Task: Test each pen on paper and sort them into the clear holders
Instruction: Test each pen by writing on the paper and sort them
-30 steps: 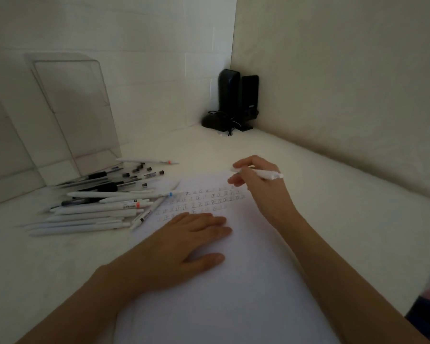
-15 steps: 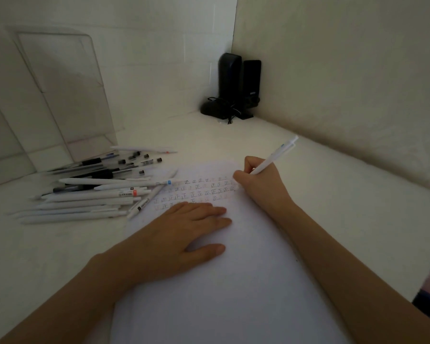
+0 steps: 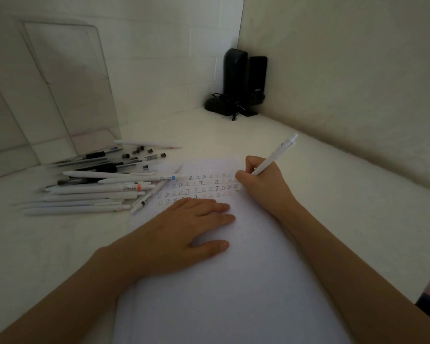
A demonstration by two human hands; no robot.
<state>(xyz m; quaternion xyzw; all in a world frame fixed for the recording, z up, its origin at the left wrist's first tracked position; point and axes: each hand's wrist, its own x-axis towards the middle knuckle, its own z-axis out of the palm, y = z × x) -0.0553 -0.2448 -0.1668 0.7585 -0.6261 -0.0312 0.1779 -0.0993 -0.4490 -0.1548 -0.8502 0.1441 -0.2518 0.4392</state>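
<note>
Nearest on the bench [image 3: 333, 207], the left hand [image 3: 184, 227] lies flat on the paper [image 3: 233, 281]; beyond, the right hand [image 3: 261, 184] keeps a pinching grip on a white pen [image 3: 276, 157], tip at the marks [image 3: 204, 187], so testing is in hand. Next it needs sorting into a clear holder [image 3: 67, 83], far left.

The white table [image 3: 333, 219] carries a sheet of paper [image 3: 233, 294] lying flat under the left hand's [image 3: 179, 232] fingers [image 3: 216, 207] and under the right hand's [image 3: 261, 192] fingers [image 3: 243, 176], which pinch a white pen [image 3: 273, 157]. A loose pile of pens [image 3: 97, 189] lies just left of the left fingertips, touching the paper's edge. Clear holders [image 3: 67, 83] stand beyond that pile, and black speakers [image 3: 243, 80] sit well beyond the right fingers.
</note>
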